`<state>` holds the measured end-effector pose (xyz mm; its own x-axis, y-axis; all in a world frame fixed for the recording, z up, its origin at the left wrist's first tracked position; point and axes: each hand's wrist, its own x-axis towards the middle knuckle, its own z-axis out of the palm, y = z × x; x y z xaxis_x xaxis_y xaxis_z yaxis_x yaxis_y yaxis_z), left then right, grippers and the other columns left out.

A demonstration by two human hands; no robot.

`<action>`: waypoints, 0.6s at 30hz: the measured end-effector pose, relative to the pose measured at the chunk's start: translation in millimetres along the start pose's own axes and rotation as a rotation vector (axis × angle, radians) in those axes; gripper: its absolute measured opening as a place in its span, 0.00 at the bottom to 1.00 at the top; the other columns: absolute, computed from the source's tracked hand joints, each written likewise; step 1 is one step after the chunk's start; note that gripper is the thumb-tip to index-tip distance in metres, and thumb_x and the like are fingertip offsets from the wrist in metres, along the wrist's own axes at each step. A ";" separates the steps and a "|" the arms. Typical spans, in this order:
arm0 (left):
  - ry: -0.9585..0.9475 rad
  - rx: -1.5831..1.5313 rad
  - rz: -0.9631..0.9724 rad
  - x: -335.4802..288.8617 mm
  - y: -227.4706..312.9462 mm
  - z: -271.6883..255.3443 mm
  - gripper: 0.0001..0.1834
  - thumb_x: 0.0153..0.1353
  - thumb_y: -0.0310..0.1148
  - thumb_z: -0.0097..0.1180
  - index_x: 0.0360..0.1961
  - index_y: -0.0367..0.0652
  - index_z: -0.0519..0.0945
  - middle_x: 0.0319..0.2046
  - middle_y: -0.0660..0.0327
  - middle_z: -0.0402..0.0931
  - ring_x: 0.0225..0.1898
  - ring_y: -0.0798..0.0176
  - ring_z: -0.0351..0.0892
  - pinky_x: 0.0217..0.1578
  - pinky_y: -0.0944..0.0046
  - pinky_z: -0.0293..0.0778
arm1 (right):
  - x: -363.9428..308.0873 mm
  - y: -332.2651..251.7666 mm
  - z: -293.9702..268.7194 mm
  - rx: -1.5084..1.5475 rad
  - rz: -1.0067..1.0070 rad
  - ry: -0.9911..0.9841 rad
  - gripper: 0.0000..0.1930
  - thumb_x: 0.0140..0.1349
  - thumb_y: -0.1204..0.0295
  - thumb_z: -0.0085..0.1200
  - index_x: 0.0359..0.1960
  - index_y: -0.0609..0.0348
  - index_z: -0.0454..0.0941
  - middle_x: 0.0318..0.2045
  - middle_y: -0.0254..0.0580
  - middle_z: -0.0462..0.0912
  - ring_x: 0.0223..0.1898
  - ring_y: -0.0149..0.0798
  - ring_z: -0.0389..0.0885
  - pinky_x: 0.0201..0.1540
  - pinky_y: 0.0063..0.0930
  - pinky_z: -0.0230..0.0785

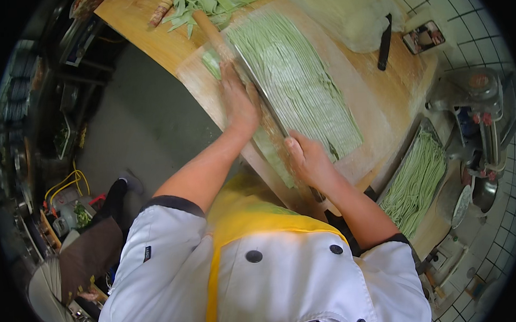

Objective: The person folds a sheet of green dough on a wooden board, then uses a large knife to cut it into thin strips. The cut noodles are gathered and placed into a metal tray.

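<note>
In the head view, most of the green dough sheet (pixel 309 88), in the upper middle of the frame, lies in fine parallel strips to the right of the knife (pixel 258 85). A narrow plain strip of dough shows at the left of the wooden rod (pixel 207 29), so I judge the slicing to be well advanced, with only that margin uncut; part of it is hidden by the arms and rod. A heap of green noodles (pixel 414 182) at the right of the frame looks finished, while broad green pieces (pixel 220 2) lie at the top of the worktop (pixel 140 21).

The sheet's long axis slants from upper left to lower right, and the strips run roughly that way. Knife and rod lie side by side on the same slant, the blade's far end toward the upper left. The left hand (pixel 240 106) presses on the rod, its fingers extended, not wrapped around it; the right hand's (pixel 311 160) fingers grasp the knife at its near end.
</note>
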<state>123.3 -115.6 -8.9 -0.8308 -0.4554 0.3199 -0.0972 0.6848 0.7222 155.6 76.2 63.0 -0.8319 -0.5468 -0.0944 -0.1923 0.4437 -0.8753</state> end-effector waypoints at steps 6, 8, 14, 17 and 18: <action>-0.032 0.015 -0.058 0.4 5.4 -4.6 0.36 0.56 0.28 0.47 0.62 0.24 0.47 0.65 0.36 0.41 0.66 0.36 0.43 0.65 0.47 0.40 | 119.2 -41.4 12.3 0.011 0.141 -0.153 0.20 0.66 0.61 0.39 0.31 0.68 0.73 0.20 0.56 0.77 0.22 0.52 0.76 0.30 0.40 0.69; -0.035 0.029 -0.066 0.0 7.0 -5.6 0.36 0.56 0.28 0.47 0.62 0.24 0.48 0.65 0.37 0.42 0.66 0.37 0.43 0.65 0.47 0.40 | 151.2 -55.7 13.6 0.035 0.220 -0.176 0.20 0.66 0.60 0.40 0.31 0.68 0.74 0.17 0.52 0.75 0.17 0.45 0.74 0.23 0.36 0.67; -0.005 -0.039 -0.128 2.0 5.6 -8.7 0.38 0.57 0.34 0.51 0.63 0.27 0.49 0.65 0.37 0.44 0.67 0.39 0.42 0.65 0.45 0.40 | 121.3 -67.0 -11.2 0.267 0.176 -0.092 0.23 0.66 0.57 0.42 0.45 0.72 0.69 0.13 0.35 0.69 0.10 0.28 0.66 0.15 0.25 0.59; 0.103 -0.038 -0.133 7.2 8.5 -1.1 0.41 0.56 0.38 0.53 0.63 0.28 0.49 0.64 0.36 0.45 0.67 0.40 0.44 0.65 0.46 0.40 | 49.5 -49.9 -35.7 0.340 0.242 -0.031 0.27 0.66 0.58 0.43 0.55 0.73 0.62 0.14 0.33 0.67 0.10 0.26 0.62 0.14 0.22 0.57; 0.118 -0.019 -0.135 10.2 9.2 2.4 0.41 0.56 0.39 0.54 0.63 0.28 0.49 0.64 0.36 0.46 0.66 0.40 0.44 0.65 0.46 0.40 | 26.3 -42.8 -42.7 0.305 0.289 -0.034 0.28 0.66 0.58 0.43 0.57 0.74 0.61 0.14 0.32 0.67 0.10 0.25 0.62 0.14 0.22 0.56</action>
<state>112.6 -112.6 -0.4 -0.7409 -0.6066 0.2884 -0.1920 0.6027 0.7745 119.8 73.2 118.2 -0.8107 -0.4559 -0.3673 0.2134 0.3541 -0.9105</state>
